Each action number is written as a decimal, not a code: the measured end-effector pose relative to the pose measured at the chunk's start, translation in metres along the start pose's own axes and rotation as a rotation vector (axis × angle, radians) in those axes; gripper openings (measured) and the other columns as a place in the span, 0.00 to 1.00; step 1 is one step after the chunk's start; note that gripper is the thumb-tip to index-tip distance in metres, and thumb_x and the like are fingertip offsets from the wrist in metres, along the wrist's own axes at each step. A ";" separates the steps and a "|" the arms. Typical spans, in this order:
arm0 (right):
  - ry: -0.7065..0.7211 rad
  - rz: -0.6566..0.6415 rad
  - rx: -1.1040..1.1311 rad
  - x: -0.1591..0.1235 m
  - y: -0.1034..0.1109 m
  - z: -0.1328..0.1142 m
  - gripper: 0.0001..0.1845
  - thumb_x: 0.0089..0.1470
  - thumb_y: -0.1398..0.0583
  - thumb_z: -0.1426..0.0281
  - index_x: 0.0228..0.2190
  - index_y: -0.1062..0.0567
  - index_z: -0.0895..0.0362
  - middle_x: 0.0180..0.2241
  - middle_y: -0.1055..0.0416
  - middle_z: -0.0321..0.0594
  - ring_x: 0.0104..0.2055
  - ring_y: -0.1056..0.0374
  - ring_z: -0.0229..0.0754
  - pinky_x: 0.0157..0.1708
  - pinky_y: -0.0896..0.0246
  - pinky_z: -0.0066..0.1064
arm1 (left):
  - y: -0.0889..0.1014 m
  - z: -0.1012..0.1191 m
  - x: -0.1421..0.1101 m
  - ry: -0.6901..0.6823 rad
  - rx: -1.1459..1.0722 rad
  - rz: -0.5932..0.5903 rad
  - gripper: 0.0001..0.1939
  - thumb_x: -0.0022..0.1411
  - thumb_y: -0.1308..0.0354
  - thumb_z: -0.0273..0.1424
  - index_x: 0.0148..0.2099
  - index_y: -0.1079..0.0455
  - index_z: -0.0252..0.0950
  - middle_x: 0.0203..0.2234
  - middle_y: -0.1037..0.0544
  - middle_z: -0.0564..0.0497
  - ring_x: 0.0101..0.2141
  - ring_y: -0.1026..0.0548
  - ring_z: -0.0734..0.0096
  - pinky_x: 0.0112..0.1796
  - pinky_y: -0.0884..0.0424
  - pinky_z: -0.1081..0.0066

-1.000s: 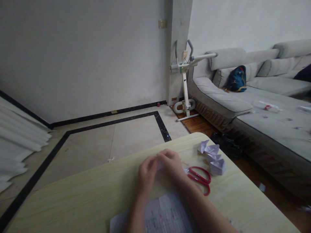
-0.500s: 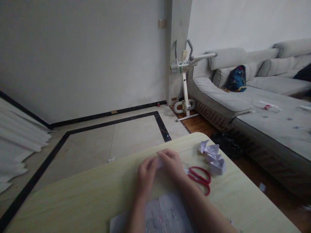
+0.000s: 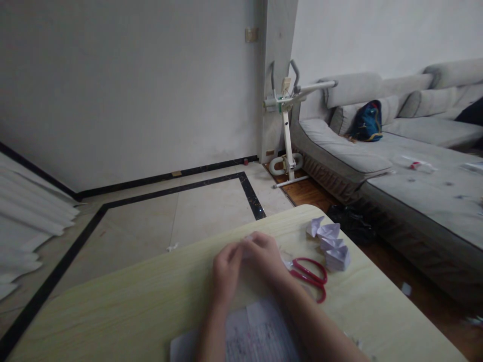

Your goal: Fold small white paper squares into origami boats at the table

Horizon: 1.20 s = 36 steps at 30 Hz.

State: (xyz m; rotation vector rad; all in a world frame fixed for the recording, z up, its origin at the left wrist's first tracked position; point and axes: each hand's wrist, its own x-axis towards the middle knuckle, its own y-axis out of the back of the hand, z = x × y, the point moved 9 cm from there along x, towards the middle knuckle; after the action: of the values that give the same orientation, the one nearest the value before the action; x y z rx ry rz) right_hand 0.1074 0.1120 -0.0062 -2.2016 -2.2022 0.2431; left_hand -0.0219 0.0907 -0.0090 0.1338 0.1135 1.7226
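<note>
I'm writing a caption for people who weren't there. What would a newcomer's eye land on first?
Probably the red-handled scissors, lying on the pale table just beyond the right forearm. Close to their right, a cluster of folded white paper shapes sits near the table's edge. In the middle, the left hand and right hand meet at the fingertips around a mostly hidden pale piece.

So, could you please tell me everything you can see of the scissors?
The scissors have two glossy red loop handles and a sliver of silvery, metal-looking blade beyond. They lie on the table, handles toward the right, close to the folded paper pieces. The right hand hides most of the blades, so whether they're open is unclear.
</note>
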 end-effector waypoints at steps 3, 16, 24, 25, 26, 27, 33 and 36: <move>0.002 -0.007 0.017 0.001 0.000 0.000 0.08 0.46 0.38 0.68 0.20 0.26 0.58 0.19 0.31 0.33 0.24 0.36 0.37 0.26 0.42 0.26 | 0.000 0.002 0.000 -0.007 0.009 0.001 0.14 0.59 0.42 0.38 0.38 0.22 0.33 0.33 0.18 0.47 0.35 0.23 0.61 0.36 0.30 0.70; 0.039 0.030 -0.016 0.005 0.010 0.000 0.16 0.50 0.38 0.61 0.19 0.25 0.60 0.17 0.38 0.32 0.23 0.43 0.35 0.23 0.48 0.26 | 0.001 -0.009 -0.002 0.043 -0.039 0.021 0.15 0.58 0.42 0.41 0.37 0.26 0.34 0.30 0.21 0.49 0.33 0.25 0.64 0.35 0.31 0.71; 0.013 0.041 0.045 0.005 0.005 0.008 0.09 0.46 0.36 0.64 0.24 0.25 0.58 0.19 0.33 0.32 0.22 0.40 0.35 0.24 0.45 0.26 | 0.021 -0.013 -0.002 0.114 -0.207 0.208 0.12 0.53 0.38 0.39 0.30 0.28 0.34 0.21 0.25 0.53 0.25 0.28 0.72 0.27 0.34 0.75; 0.028 0.020 0.016 0.004 0.002 0.006 0.07 0.45 0.36 0.66 0.24 0.25 0.58 0.20 0.32 0.33 0.23 0.38 0.35 0.25 0.44 0.26 | 0.024 -0.014 -0.002 0.121 -0.265 0.244 0.12 0.53 0.37 0.39 0.30 0.28 0.33 0.21 0.26 0.53 0.24 0.29 0.72 0.26 0.35 0.75; 0.039 -0.007 -0.012 0.003 -0.001 0.003 0.06 0.45 0.36 0.67 0.24 0.25 0.58 0.21 0.31 0.34 0.25 0.37 0.36 0.26 0.43 0.26 | 0.025 -0.015 -0.002 0.126 -0.317 0.265 0.12 0.52 0.37 0.39 0.30 0.28 0.33 0.22 0.25 0.53 0.24 0.28 0.72 0.26 0.34 0.75; 0.047 -0.033 -0.035 0.002 -0.004 0.001 0.06 0.45 0.37 0.68 0.23 0.25 0.58 0.22 0.30 0.35 0.26 0.36 0.36 0.27 0.42 0.26 | 0.026 -0.016 -0.001 0.128 -0.356 0.273 0.12 0.52 0.38 0.39 0.31 0.28 0.33 0.23 0.25 0.52 0.25 0.27 0.71 0.27 0.33 0.74; 0.049 -0.024 -0.054 0.000 -0.001 -0.003 0.07 0.48 0.38 0.67 0.24 0.26 0.58 0.21 0.31 0.33 0.24 0.37 0.36 0.25 0.42 0.25 | 0.019 -0.017 0.000 0.119 -0.367 0.222 0.15 0.50 0.36 0.39 0.35 0.25 0.32 0.29 0.21 0.47 0.31 0.24 0.66 0.33 0.30 0.71; 0.031 -0.050 -0.036 0.000 -0.004 0.000 0.08 0.48 0.37 0.67 0.24 0.26 0.58 0.22 0.29 0.34 0.24 0.35 0.36 0.25 0.41 0.25 | 0.018 -0.018 0.000 0.107 -0.302 0.213 0.15 0.50 0.36 0.39 0.35 0.24 0.32 0.28 0.21 0.47 0.31 0.24 0.65 0.33 0.30 0.71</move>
State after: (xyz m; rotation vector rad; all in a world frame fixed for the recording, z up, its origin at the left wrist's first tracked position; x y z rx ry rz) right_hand 0.1036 0.1117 -0.0061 -2.1492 -2.2599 0.1692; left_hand -0.0426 0.0882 -0.0245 -0.1755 -0.0860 1.9379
